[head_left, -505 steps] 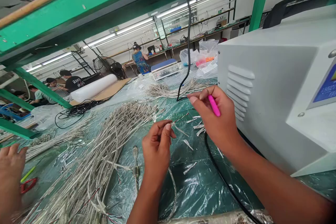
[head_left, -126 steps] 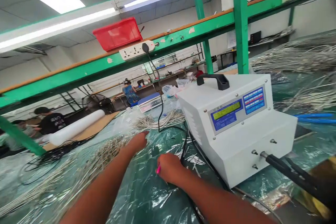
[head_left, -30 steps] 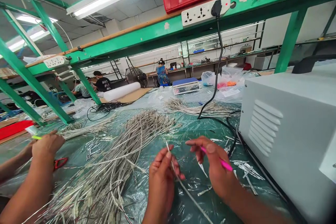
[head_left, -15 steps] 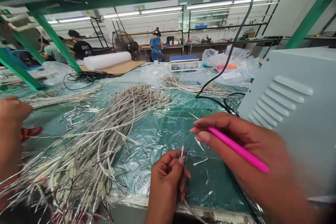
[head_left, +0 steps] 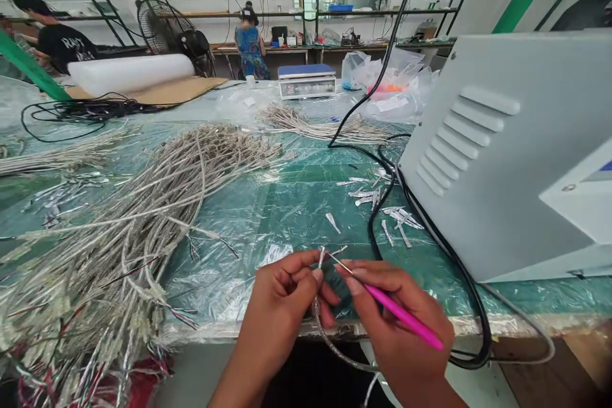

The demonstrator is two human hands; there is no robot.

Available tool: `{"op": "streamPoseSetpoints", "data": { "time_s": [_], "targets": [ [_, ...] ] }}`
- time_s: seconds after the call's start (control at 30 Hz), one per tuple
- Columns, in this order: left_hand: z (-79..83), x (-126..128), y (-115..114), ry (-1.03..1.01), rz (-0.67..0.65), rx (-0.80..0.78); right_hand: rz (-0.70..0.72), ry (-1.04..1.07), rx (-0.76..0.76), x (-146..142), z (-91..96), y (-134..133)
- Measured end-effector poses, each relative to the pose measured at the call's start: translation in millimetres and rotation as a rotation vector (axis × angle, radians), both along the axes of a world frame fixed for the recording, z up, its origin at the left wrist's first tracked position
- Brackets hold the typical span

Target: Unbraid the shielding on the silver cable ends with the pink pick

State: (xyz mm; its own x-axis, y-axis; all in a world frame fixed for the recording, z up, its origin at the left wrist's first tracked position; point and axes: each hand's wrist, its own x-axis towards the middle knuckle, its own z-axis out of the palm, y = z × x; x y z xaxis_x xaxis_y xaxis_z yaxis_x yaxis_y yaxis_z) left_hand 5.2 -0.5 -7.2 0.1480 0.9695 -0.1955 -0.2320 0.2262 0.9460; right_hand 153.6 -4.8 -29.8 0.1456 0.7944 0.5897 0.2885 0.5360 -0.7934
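My left hand pinches a thin shielded cable near its end, which points upward between thumb and forefinger. The rest of the cable hangs down over the table edge. In my right hand is a pink-handled tool with a thin metal tip, held like a pen. Its tip reaches close to the cable end; whether it touches I cannot tell. Just behind the fingers lies a small silvery scrap.
A big heap of cables covers the left side, with a smaller bundle behind. Silvery strips lie near black cords. A grey vented machine stands right. A scale and people are farther back.
My right hand has come down and left, bringing the tool tip to the cable end. The view has shifted right and down, and the other person's hand at the left has left the view.
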Motion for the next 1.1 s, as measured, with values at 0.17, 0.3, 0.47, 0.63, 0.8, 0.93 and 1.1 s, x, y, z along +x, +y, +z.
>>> {"op": "streamPoseSetpoints", "data": {
  "time_s": [0.17, 0.3, 0.47, 0.63, 0.8, 0.93, 1.1],
  "targets": [
    [3.2, 5, 3, 0.047, -0.010, -0.021, 0.041, -0.002, 0.014, 0, -1.6, 2],
    [1.4, 7, 2, 0.085, -0.005, -0.021, 0.034, -0.058, 0.041, 1, -0.1, 5],
    [0.4, 9, 2, 0.137, -0.004, -0.010, 0.041, -0.061, 0.067, 3, -1.9, 4],
    [0.4, 11, 2, 0.173, 0.016, 0.000, 0.039, -0.048, 0.077, 2, -2.9, 4],
    [1.0, 13, 1, 0.194, 0.023, -0.008, 0.015, -0.067, 0.072, 0, -1.3, 4],
    [1.0, 13, 1, 0.200, 0.033, -0.007, 0.004, -0.066, 0.087, 0, -1.2, 3],
    [0.3, 14, 3, 0.199, 0.035, -0.003, 0.013, -0.059, 0.087, 0, -1.7, 4]
  ]
}}
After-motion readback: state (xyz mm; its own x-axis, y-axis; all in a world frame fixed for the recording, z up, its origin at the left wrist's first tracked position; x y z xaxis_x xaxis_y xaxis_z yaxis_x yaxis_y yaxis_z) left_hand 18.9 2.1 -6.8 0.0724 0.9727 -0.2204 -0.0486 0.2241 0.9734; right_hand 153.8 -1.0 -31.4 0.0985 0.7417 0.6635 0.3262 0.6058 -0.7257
